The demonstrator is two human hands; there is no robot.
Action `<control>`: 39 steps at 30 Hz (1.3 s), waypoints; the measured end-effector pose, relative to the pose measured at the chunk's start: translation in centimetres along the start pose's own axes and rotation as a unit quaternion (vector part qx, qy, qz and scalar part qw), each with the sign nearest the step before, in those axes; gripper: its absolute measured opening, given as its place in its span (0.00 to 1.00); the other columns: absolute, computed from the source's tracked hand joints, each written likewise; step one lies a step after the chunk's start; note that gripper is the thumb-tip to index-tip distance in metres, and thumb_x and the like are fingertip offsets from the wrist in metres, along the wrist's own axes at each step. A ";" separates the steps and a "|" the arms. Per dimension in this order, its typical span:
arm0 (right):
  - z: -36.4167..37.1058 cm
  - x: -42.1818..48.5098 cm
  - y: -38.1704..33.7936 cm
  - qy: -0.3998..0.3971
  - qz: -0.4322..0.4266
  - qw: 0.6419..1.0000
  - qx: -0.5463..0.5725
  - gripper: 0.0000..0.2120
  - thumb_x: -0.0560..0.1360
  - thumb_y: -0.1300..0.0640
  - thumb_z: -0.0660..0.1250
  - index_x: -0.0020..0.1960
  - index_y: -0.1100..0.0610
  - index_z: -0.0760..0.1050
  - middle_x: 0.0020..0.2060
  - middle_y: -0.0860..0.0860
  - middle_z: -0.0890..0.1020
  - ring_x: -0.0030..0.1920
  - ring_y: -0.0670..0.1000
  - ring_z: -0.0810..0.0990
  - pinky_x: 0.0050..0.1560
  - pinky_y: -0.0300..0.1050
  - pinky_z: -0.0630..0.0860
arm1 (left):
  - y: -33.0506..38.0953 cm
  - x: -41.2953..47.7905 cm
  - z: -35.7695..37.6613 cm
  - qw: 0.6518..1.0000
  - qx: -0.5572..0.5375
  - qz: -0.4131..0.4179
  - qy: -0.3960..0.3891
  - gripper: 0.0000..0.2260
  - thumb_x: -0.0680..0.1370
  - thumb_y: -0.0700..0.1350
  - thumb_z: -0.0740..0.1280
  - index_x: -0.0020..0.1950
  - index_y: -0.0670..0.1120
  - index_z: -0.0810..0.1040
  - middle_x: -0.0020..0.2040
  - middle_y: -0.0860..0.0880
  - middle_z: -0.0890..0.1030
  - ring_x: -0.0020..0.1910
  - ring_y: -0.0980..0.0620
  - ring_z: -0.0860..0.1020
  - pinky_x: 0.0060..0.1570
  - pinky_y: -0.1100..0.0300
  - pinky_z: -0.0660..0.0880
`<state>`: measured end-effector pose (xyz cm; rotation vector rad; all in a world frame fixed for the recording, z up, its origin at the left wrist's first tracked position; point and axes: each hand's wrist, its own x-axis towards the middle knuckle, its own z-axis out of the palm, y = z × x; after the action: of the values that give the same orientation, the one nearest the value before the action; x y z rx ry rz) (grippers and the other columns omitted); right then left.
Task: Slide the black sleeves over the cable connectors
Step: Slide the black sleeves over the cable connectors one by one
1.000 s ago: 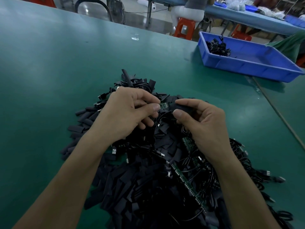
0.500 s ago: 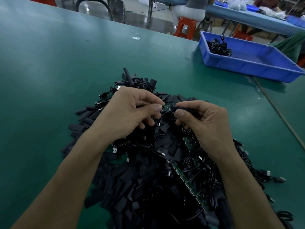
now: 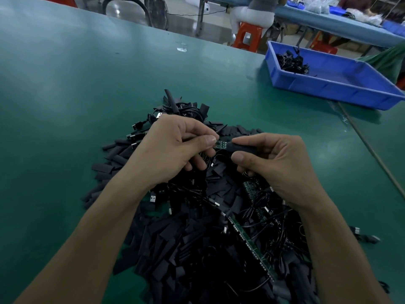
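My left hand point(image 3: 175, 150) pinches a small green circuit-board connector point(image 3: 221, 144) between thumb and forefinger, its thin black cable trailing below. My right hand point(image 3: 276, 163) grips a black sleeve point(image 3: 241, 148) whose open end touches the board's right end. Both hands hover over a big heap of black sleeves and cables point(image 3: 197, 238) on the green table. Part of the sleeve is hidden inside my right fingers.
Green circuit-board strips point(image 3: 252, 244) lie in the heap at the right. A blue tray point(image 3: 328, 84) holding a small bundle of black cables point(image 3: 292, 63) stands at the far right. Orange stools and another bench lie beyond the table's far edge.
The sleeve in my right hand has moved left onto the end of the green board, which now shows between my two thumbs. Both hands stay over the heap.
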<state>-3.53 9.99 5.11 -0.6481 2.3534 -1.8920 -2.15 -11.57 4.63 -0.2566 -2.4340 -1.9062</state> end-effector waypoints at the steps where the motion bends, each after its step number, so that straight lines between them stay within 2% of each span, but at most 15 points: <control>1: 0.0 0.0 0.0 0.005 -0.001 1.000 -0.004 0.13 0.67 0.49 0.79 0.50 0.47 0.85 0.37 0.50 0.87 0.34 0.48 0.85 0.34 0.34 0.77 | 0.0 0.0 0.0 1.000 0.005 0.000 -0.001 0.04 0.79 0.43 0.70 0.47 0.51 0.83 0.37 0.52 0.86 0.29 0.54 0.83 0.26 0.68 0.73; 8: 0.2 0.0 0.0 0.018 0.002 0.999 0.027 0.09 0.69 0.52 0.78 0.49 0.50 0.86 0.36 0.52 0.86 0.32 0.48 0.84 0.32 0.35 0.77 | 0.3 -0.1 0.2 1.000 -0.021 -0.008 0.005 0.04 0.80 0.42 0.70 0.47 0.49 0.83 0.36 0.51 0.86 0.28 0.54 0.82 0.25 0.69 0.72; 13: 0.2 0.0 0.1 0.010 0.031 0.997 0.075 0.12 0.67 0.53 0.80 0.50 0.51 0.86 0.35 0.54 0.86 0.32 0.48 0.83 0.31 0.34 0.76 | 0.4 -0.2 0.1 0.999 -0.035 -0.019 0.007 0.04 0.80 0.43 0.70 0.46 0.48 0.84 0.35 0.50 0.86 0.27 0.54 0.82 0.24 0.69 0.71; 18: 0.2 0.1 0.4 0.029 0.054 0.995 0.073 0.13 0.65 0.51 0.79 0.49 0.51 0.87 0.35 0.54 0.86 0.32 0.47 0.83 0.31 0.34 0.76 | 0.4 -0.3 0.3 1.000 -0.027 -0.015 -0.006 0.04 0.79 0.43 0.70 0.46 0.48 0.84 0.35 0.49 0.85 0.27 0.54 0.82 0.25 0.68 0.72; 25: -0.4 0.1 -0.3 -0.014 0.067 0.994 0.083 0.13 0.64 0.53 0.82 0.47 0.52 0.87 0.32 0.53 0.85 0.30 0.46 0.82 0.30 0.34 0.74 | 0.4 -0.3 0.5 0.999 -0.031 -0.006 0.003 0.04 0.79 0.42 0.71 0.45 0.48 0.83 0.34 0.50 0.85 0.28 0.55 0.82 0.26 0.68 0.73; 32: -0.7 0.1 -0.7 -0.023 0.092 0.993 0.066 0.12 0.61 0.54 0.81 0.44 0.52 0.87 0.31 0.53 0.85 0.28 0.46 0.82 0.27 0.33 0.74 | 0.5 -0.3 0.6 1.000 -0.017 -0.001 0.004 0.04 0.79 0.42 0.71 0.45 0.48 0.83 0.34 0.50 0.85 0.29 0.54 0.83 0.27 0.68 0.74; 39: -0.4 -0.1 -0.8 -0.016 0.067 0.996 0.053 0.13 0.62 0.51 0.81 0.46 0.49 0.87 0.32 0.52 0.85 0.30 0.46 0.82 0.30 0.34 0.74 | 0.7 -0.4 0.4 0.999 -0.028 -0.013 -0.013 0.03 0.79 0.43 0.70 0.46 0.47 0.83 0.35 0.50 0.85 0.30 0.55 0.83 0.26 0.68 0.73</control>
<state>-3.37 10.25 5.93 -0.4962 2.1997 -1.9172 -1.65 -11.05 5.20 -0.2544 -2.4137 -1.9962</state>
